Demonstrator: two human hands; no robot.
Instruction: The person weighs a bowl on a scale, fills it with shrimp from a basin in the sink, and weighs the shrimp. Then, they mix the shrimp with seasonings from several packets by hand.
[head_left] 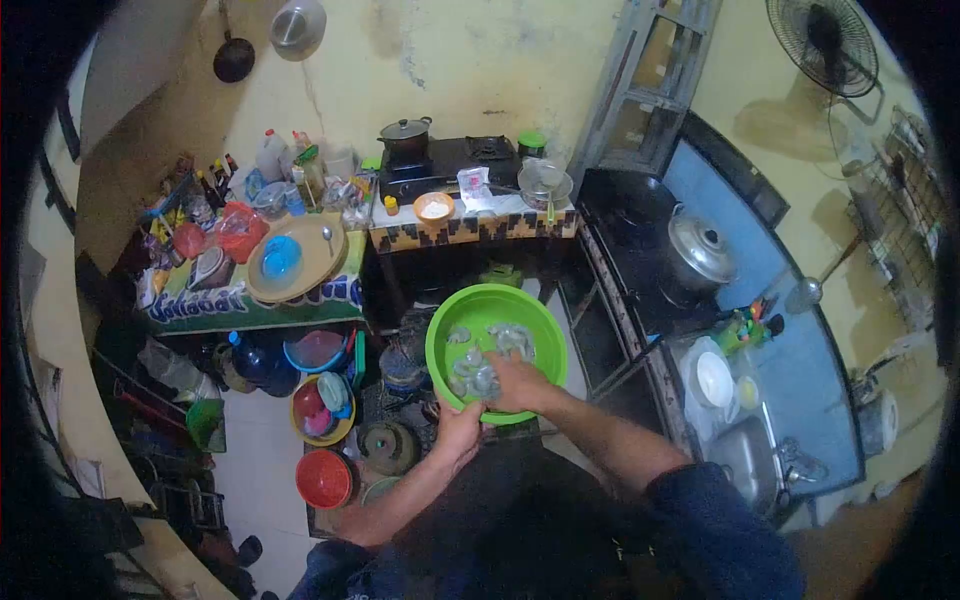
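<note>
A bright green plastic basin (553, 345) is in front of me, its inside facing up toward the camera. Grey, translucent curled pieces that look like raw shrimp (466, 372) lie in several clumps on its bottom. My left hand (460, 428) is closed on the near-left rim of the basin. Over the near side reaches my right hand (522, 384), down among the shrimp, its fingers and thumb around part of the pile. Its fingertips are partly hidden by the shrimp.
A stove with a lidded pot (405, 138) stands at the back wall. To the right are a large silver pot (701, 250) and a sink (745, 465). On the floor at left sit a red bowl (323, 479) and other containers. A side table holds a tan tray (315, 268).
</note>
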